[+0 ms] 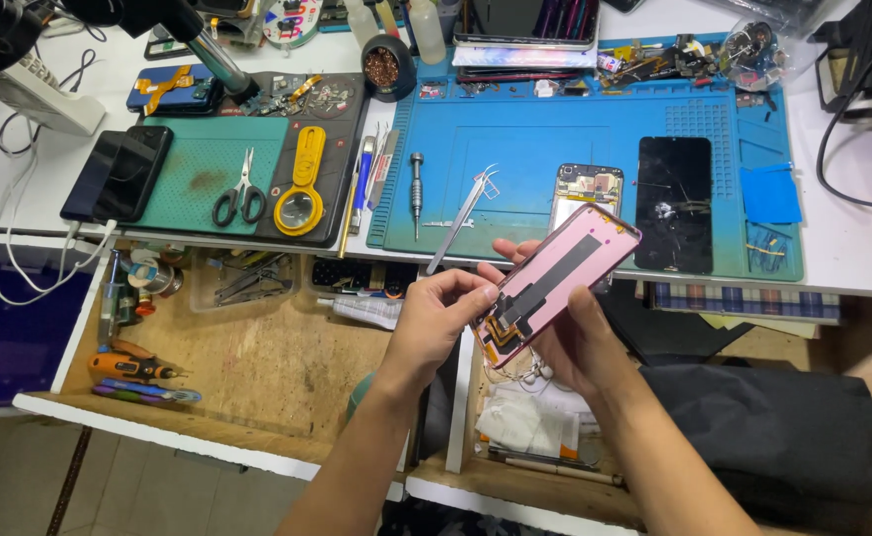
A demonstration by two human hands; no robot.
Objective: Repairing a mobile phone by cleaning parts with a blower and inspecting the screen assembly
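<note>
One pink phone display panel [558,283], back side up with a dark strip down its middle, is held tilted in the air over the open drawers, just in front of the bench edge. The right hand [575,342] cradles it from beneath, fingers wrapped on its edges. The left hand [436,318] pinches its lower corner at the flex cable. Behind, on one blue work mat [555,139]: one cracked black screen [674,203], one opened phone body [588,187], one screwdriver [417,189], one pair of tweezers [464,213]. One pair of scissors [241,194] lies on the green mat [198,169].

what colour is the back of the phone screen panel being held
Pink, with a black strip down the middle of the screen panel; seen in the head view.
</note>
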